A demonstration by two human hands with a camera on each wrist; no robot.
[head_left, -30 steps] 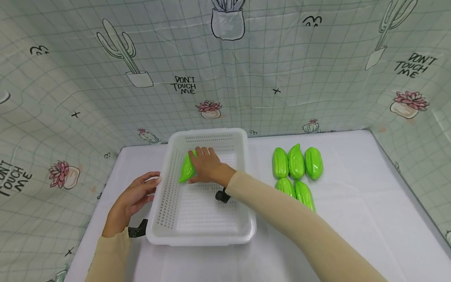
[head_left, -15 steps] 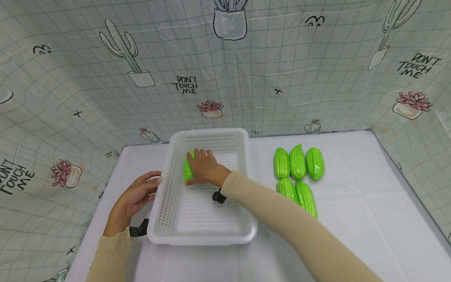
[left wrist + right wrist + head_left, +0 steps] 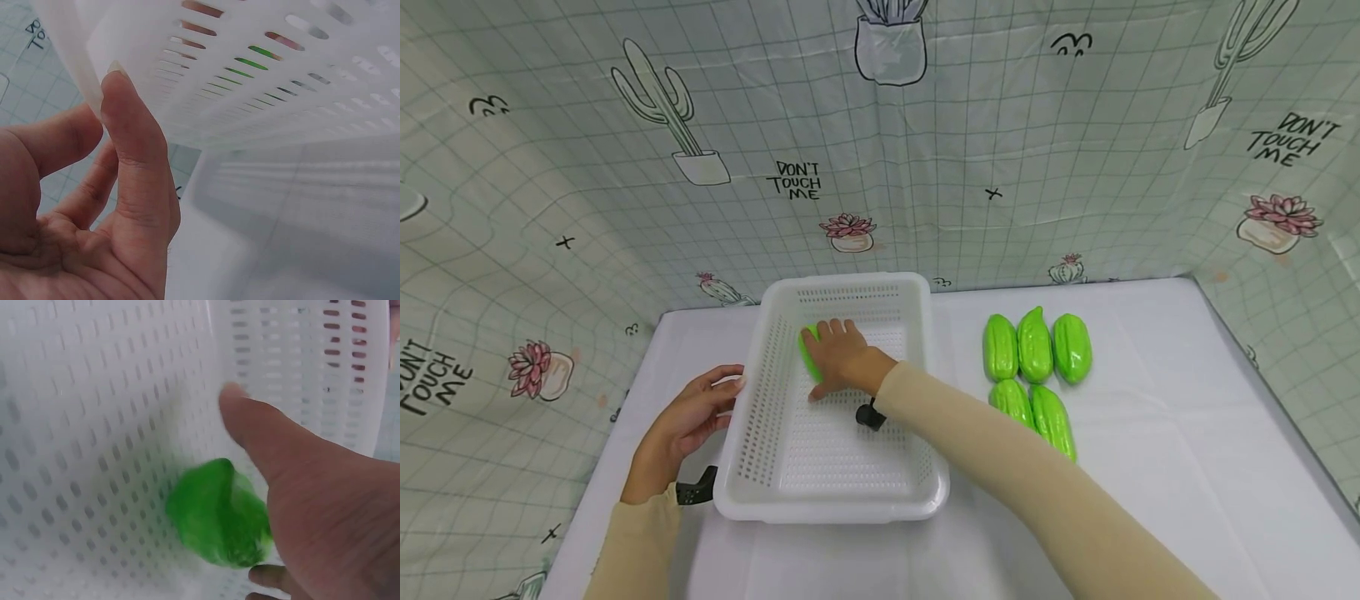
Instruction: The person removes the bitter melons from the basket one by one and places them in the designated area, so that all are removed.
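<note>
A white perforated plastic basket stands on the table. My left hand pinches its left rim from outside; in the left wrist view, the fingers meet the lip. Inside the basket, near its far left corner, lies a glossy green ribbed oblong, like a model star fruit. My right hand is over it, fingers extended and spread, hiding most of it in the head view. In the right wrist view the thumb stands apart from it, with other fingertips near its lower edge.
Several matching green oblongs lie in two rows on the white tablecloth right of the basket; the right sleeve partly covers the nearer row. A printed cloth hangs behind and at both sides.
The right hand has shifted slightly right, its thumb moving away from the green oblong. The oblong has moved a little right and shows less from under the hand. The left hand stays at the rim.
</note>
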